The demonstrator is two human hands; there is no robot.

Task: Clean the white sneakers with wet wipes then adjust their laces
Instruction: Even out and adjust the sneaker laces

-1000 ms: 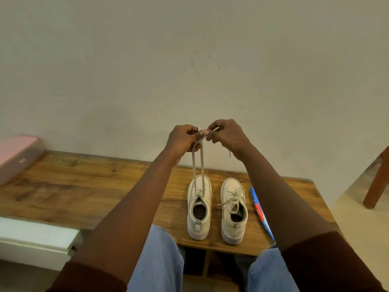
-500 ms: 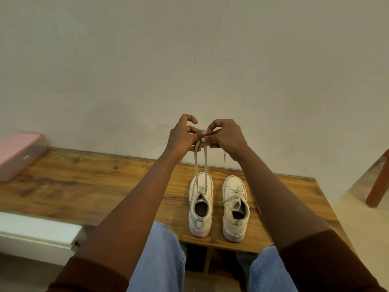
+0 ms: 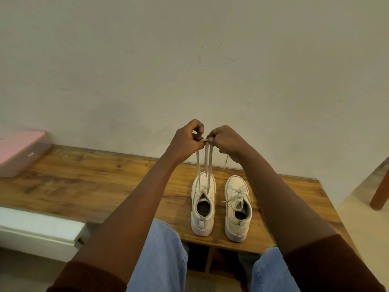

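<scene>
Your left grip (image 3: 186, 142) and right grip (image 3: 226, 142) meet above the tabletop (image 3: 84, 182), fingers curled, each pinching the laces (image 3: 207, 161). The laces are drawn taut up from the left sneaker (image 3: 203, 207). It stands just beside the right sneaker (image 3: 237, 211), heels toward you. A pink box (image 3: 19, 152) sits far left.

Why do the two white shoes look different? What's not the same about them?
On the left sneaker the laces are pulled straight up; on the right sneaker they lie tied in a bow. The left hand and right hand pinch the left sneaker's laces; nothing touches the right sneaker. Both are white, side by side on the wooden bench, toes toward the wall.
</scene>
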